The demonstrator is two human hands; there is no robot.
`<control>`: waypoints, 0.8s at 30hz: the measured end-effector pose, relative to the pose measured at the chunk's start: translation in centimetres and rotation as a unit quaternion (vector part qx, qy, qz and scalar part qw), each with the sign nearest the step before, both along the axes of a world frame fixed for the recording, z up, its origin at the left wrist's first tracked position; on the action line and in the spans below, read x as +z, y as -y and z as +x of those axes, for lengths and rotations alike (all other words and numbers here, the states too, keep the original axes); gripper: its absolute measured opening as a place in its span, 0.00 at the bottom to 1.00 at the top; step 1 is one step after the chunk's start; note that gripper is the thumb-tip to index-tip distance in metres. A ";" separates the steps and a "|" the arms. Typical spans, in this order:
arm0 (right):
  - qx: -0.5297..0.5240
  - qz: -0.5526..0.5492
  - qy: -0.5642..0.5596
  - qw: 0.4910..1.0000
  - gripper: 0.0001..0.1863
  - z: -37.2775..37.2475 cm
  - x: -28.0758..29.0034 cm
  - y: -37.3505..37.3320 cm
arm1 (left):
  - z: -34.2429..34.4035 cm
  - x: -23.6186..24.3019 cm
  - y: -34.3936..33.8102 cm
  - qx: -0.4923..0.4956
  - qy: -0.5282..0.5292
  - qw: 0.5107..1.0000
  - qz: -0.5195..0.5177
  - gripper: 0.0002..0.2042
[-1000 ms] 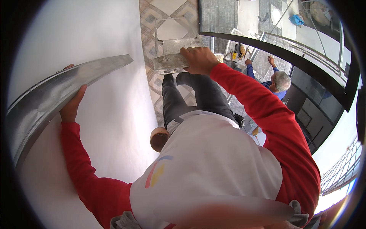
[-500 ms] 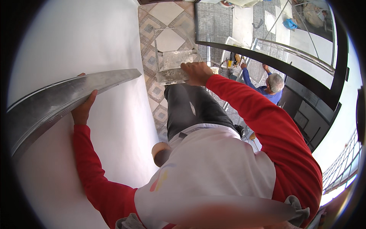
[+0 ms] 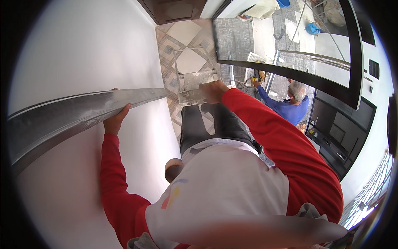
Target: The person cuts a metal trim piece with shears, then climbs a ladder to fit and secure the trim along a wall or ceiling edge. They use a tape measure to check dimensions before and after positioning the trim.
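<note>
A long grey metal channel [image 3: 70,110] runs along the white wall on my left, its narrow end toward the tiled floor. My left hand [image 3: 115,121] is wrapped round it, the thumb on the near edge and a fingertip showing past the far edge. Ahead of my body stands a worn stepladder, its top step [image 3: 190,98] stained and scuffed. My right hand [image 3: 214,90] grips that step at its right end, with the fingers curled over it; their undersides are hidden.
A dark-framed window [image 3: 290,72] stands at my right. Beyond it, a person in blue [image 3: 290,108] has a hand at a yellow and black tool [image 3: 257,77], near a white crate [image 3: 253,62]. Patterned tiles [image 3: 169,52] cover the floor below. A brown door [image 3: 174,9] is at the far end.
My view has shifted, and my left hand now sits nearer the channel's narrow end. My right hand stays on the ladder step. The other person's hand has come to the yellow and black tool.
</note>
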State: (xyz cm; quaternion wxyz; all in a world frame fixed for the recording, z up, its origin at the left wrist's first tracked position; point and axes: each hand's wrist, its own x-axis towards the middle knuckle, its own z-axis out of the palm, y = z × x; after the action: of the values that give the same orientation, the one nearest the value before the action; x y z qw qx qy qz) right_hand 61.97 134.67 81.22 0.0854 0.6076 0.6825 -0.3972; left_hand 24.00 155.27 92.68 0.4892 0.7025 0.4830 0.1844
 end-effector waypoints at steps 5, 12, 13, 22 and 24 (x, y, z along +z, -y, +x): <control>-0.025 0.048 -0.020 0.998 0.24 0.1 0.9 0.3 | 4.7 4.4 0.3 0.014 -0.009 0.999 -0.037 0.37; -0.057 0.094 0.042 0.993 0.23 -1.4 1.0 1.6 | 10.9 11.7 1.4 0.003 -0.047 0.993 0.108 0.34; -0.069 0.087 0.057 0.992 0.30 -1.8 1.2 2.0 | 11.2 12.9 2.1 0.005 -0.024 0.988 0.152 0.36; -0.079 0.007 0.146 0.986 0.42 -3.4 2.0 1.2 | 13.6 19.6 5.8 -0.069 -0.011 0.983 0.169 0.54; -0.078 0.007 0.139 0.987 0.44 -3.3 1.9 1.0 | 14.2 20.2 6.6 -0.048 -0.018 0.987 0.152 0.55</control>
State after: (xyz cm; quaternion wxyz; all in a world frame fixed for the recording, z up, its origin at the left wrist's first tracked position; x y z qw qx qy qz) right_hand 58.67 133.67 83.14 0.1444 0.7087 0.6173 -0.3095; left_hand 38.17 148.70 112.84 0.3758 0.7945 0.4237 0.2190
